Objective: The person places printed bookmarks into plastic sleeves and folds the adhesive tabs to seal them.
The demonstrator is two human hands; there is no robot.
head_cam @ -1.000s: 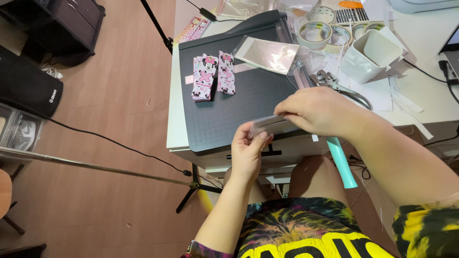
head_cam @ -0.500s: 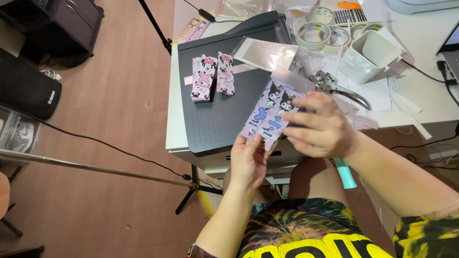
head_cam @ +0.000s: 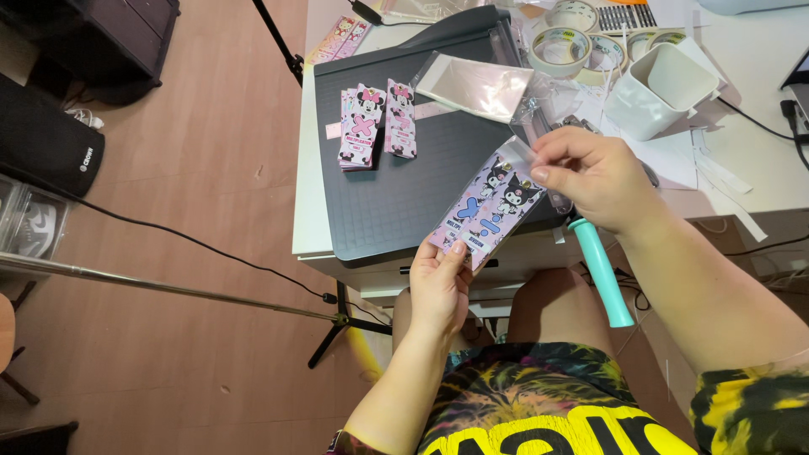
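My left hand (head_cam: 440,286) pinches the lower end of a lilac cartoon-printed card pack (head_cam: 487,211) that sits in a clear plastic sleeve. My right hand (head_cam: 590,175) grips the sleeve's top flap between thumb and fingers. The pack is held tilted above the near edge of a dark grey cutting mat (head_cam: 404,177). On the mat's far left lie two small stacks of pink cartoon card packs (head_cam: 361,126), the second stack (head_cam: 400,118) just right of the first. An empty clear sleeve (head_cam: 476,84) lies on the mat beyond my hands.
A white square cup (head_cam: 653,88) and several tape rolls (head_cam: 560,46) stand at the back right. A teal handle (head_cam: 600,270) sticks out over the white table's (head_cam: 305,185) front edge. On the floor to the left are a tripod leg (head_cam: 168,291), a cable and black cases.
The pack was held edge-on a second ago; it has since been turned face up, and my right hand has shifted to the sleeve's top flap.
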